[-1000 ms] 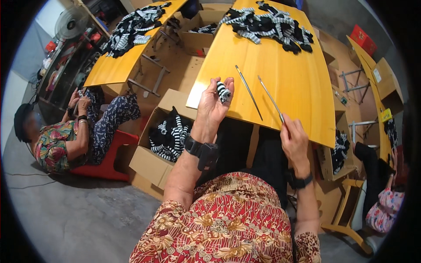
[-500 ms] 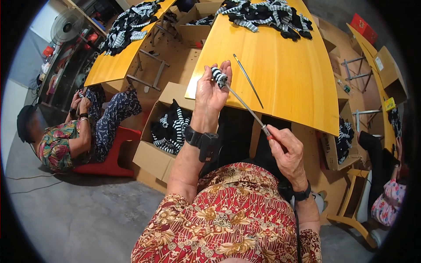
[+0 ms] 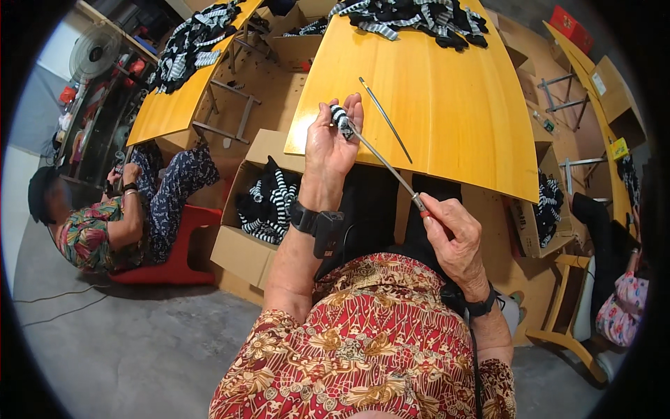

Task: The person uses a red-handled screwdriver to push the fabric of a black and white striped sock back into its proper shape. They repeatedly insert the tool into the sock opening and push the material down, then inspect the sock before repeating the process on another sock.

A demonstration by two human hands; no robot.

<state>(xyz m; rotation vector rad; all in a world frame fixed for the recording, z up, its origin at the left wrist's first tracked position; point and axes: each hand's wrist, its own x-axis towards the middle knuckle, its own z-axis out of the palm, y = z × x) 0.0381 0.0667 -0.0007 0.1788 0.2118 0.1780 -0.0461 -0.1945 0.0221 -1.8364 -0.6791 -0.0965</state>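
My left hand (image 3: pixel 329 153) is raised palm up near the table's front edge, its fingers curled around a small black-and-white striped piece of knit fabric (image 3: pixel 340 120). My right hand (image 3: pixel 453 234), lower and to the right, grips the red handle of a long, thin metal rod tool (image 3: pixel 382 163). The rod slants up to the left and its far end meets the striped fabric; whether the tip goes inside is hidden. Beyond my hands, a second dark thin rod (image 3: pixel 386 120) lies on the yellow table (image 3: pixel 447 126).
Striped and black fabric pieces (image 3: pixel 419 19) are heaped at the table's far end. An open cardboard box (image 3: pixel 237 253) of striped pieces stands left of me; another box (image 3: pixel 551 209) stands right. A seated person (image 3: pixel 105 230) works at left on a red stool (image 3: pixel 183 244).
The view has shifted slightly, so the table and both hands sit a little farther left. The striped fabric has tilted a little in my left hand; both holds stay the same.
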